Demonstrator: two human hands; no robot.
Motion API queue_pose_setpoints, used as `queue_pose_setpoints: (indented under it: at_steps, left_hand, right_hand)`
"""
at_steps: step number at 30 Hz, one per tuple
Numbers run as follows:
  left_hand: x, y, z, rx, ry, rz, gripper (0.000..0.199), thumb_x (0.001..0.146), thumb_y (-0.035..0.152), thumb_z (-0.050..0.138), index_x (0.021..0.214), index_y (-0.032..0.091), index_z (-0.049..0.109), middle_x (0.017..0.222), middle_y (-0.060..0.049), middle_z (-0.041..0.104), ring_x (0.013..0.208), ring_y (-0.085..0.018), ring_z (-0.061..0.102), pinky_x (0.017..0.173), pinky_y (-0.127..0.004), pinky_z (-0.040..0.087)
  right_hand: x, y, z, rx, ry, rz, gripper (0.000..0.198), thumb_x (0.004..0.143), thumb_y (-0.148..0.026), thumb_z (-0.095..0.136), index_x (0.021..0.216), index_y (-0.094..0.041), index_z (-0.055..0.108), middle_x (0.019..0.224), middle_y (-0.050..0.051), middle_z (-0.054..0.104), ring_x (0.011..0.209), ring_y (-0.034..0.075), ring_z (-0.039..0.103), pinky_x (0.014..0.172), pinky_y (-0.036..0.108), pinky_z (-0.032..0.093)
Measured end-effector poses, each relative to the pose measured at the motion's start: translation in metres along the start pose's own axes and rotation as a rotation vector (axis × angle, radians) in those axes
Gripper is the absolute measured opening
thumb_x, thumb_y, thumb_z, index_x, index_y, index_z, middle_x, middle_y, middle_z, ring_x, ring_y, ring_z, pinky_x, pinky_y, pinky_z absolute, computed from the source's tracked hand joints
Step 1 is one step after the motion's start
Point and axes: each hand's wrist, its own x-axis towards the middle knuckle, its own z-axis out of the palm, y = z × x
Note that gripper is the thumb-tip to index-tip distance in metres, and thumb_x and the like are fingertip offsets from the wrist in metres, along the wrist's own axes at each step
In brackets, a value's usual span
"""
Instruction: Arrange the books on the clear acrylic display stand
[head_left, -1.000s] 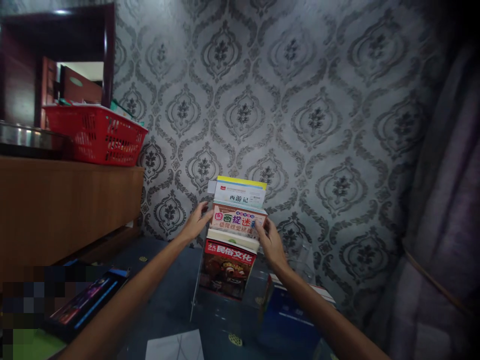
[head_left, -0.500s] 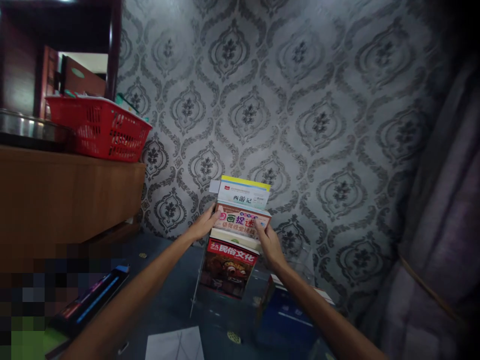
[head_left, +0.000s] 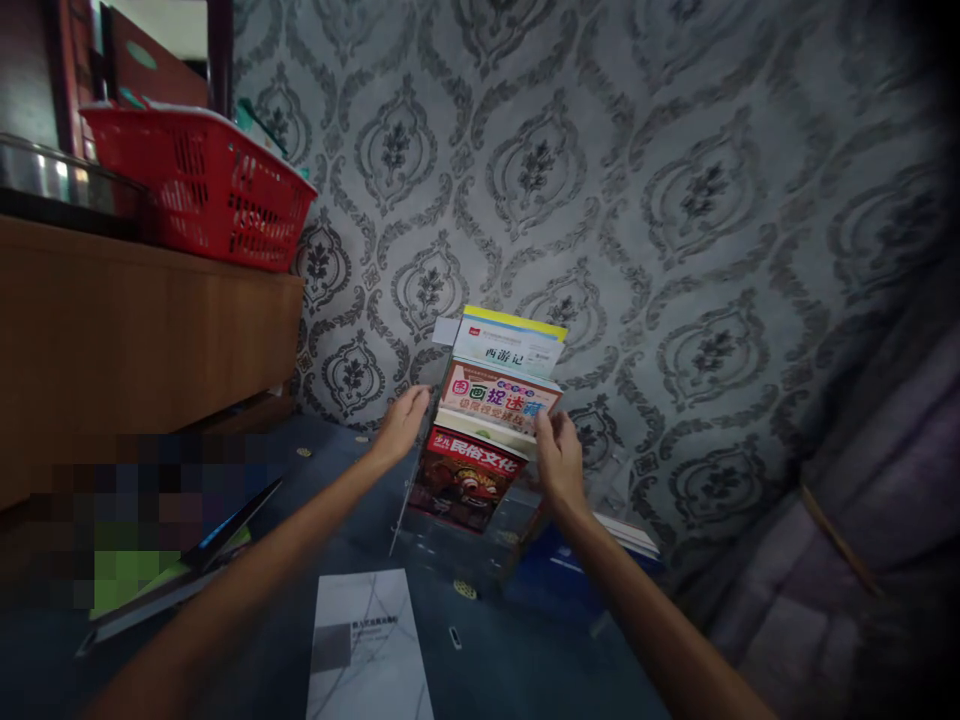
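Several books stand in a clear stepped holder (head_left: 401, 510). In front is a red-topped book (head_left: 469, 485); behind it rises a brown picture-puzzle book (head_left: 499, 395), then a white book with a yellow top edge (head_left: 510, 345). My left hand (head_left: 405, 425) is just left of the stack, apart from it, fingers stretched out and holding nothing. At the stack's right edge is my right hand (head_left: 559, 455), its thumb and fingers apart. The thumb overlaps the brown book's corner; whether it touches I cannot tell.
A pale booklet (head_left: 371, 650) lies on the dark table (head_left: 480, 690). Blue-covered books (head_left: 559, 570) stand at right, partly behind my forearm. More books (head_left: 225, 530) lie at left, partly blurred out. A red basket (head_left: 202, 185) and metal pan (head_left: 60, 175) sit on the wooden cabinet (head_left: 150, 340).
My left hand has let go of the stack and moved away to the left. My right hand has slid off the brown book's front to its right edge. The view has tipped down.
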Motion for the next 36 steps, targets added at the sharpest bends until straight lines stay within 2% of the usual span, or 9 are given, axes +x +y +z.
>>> queue_pose_setpoints:
  at_steps: [5,8,11,14,18,21,27,32,36]
  left_hand:
    - [-0.046,-0.002,0.011,0.264,0.042,0.169,0.038,0.097,0.035,0.041,0.129,0.021,0.056,0.121,-0.012,0.059,0.119,-0.025,0.053,0.108,-0.041,0.039]
    - [-0.058,-0.007,0.018,0.324,0.034,0.176,0.041,0.096,0.03,0.04,0.134,0.02,0.051,0.122,-0.012,0.054,0.121,-0.026,0.05,0.11,-0.043,0.037]
    - [-0.062,-0.014,0.025,0.353,0.005,0.17,0.044,0.096,0.026,0.039,0.138,0.02,0.048,0.121,-0.012,0.052,0.12,-0.026,0.049,0.11,-0.044,0.037]
    - [-0.064,-0.02,0.03,0.358,0.001,0.162,0.05,0.094,0.022,0.038,0.144,0.02,0.042,0.123,-0.013,0.05,0.121,-0.027,0.048,0.111,-0.044,0.036]
    - [-0.062,-0.026,0.031,0.343,-0.011,0.151,0.059,0.09,0.019,0.04,0.149,0.018,0.035,0.124,-0.014,0.05,0.124,-0.028,0.046,0.114,-0.045,0.032]
    - [-0.059,-0.029,0.028,0.311,-0.044,0.147,0.058,0.09,0.02,0.041,0.148,0.019,0.038,0.125,-0.014,0.051,0.125,-0.028,0.046,0.116,-0.046,0.03]
    - [-0.058,-0.034,0.027,0.306,-0.06,0.126,0.054,0.088,0.019,0.041,0.142,0.014,0.043,0.131,-0.017,0.052,0.13,-0.029,0.044,0.114,-0.047,0.033]
    - [-0.053,-0.02,0.022,0.264,-0.059,0.093,0.042,0.094,0.035,0.042,0.129,0.017,0.055,0.121,-0.015,0.062,0.117,-0.028,0.055,0.107,-0.046,0.04]
    - [-0.035,0.006,0.011,0.215,-0.102,0.08,0.04,0.094,0.049,0.042,0.103,0.018,0.066,0.101,-0.009,0.07,0.1,-0.026,0.061,0.094,-0.039,0.046]
  right_hand:
    - [-0.053,-0.009,0.01,0.018,0.067,0.057,0.075,0.092,-0.066,0.039,0.149,-0.017,0.038,0.151,0.015,0.045,0.141,0.029,0.041,0.115,0.044,0.033]
    - [-0.078,-0.013,0.022,0.072,0.053,0.166,0.079,0.093,-0.066,0.035,0.151,-0.013,0.032,0.156,0.017,0.039,0.145,0.029,0.035,0.118,0.043,0.029]
    - [-0.091,-0.01,0.03,0.073,0.0,0.203,0.074,0.094,-0.063,0.031,0.151,-0.016,0.033,0.153,0.015,0.043,0.142,0.029,0.039,0.115,0.045,0.033]
    - [-0.095,-0.004,0.032,0.052,-0.004,0.228,0.069,0.095,-0.06,0.031,0.151,-0.019,0.036,0.151,0.014,0.047,0.14,0.029,0.042,0.113,0.045,0.035]
    - [-0.098,0.003,0.03,0.068,-0.012,0.245,0.07,0.095,-0.06,0.034,0.151,-0.018,0.037,0.154,0.013,0.043,0.142,0.028,0.04,0.116,0.045,0.032]
    - [-0.101,0.009,0.032,0.076,-0.027,0.219,0.071,0.094,-0.06,0.034,0.152,-0.019,0.036,0.153,0.012,0.045,0.141,0.028,0.042,0.115,0.045,0.034]
    - [-0.114,0.026,0.043,0.109,-0.006,0.278,0.077,0.089,-0.064,0.039,0.15,-0.016,0.038,0.152,0.014,0.046,0.141,0.03,0.041,0.117,0.049,0.031]
    - [-0.111,0.017,0.036,0.169,0.004,0.271,0.076,0.088,-0.065,0.041,0.145,-0.016,0.044,0.146,0.015,0.052,0.136,0.03,0.047,0.115,0.048,0.035]
    - [-0.087,0.001,0.021,0.216,0.02,0.179,0.068,0.089,-0.063,0.043,0.138,-0.017,0.051,0.142,0.015,0.056,0.131,0.029,0.051,0.113,0.047,0.036]
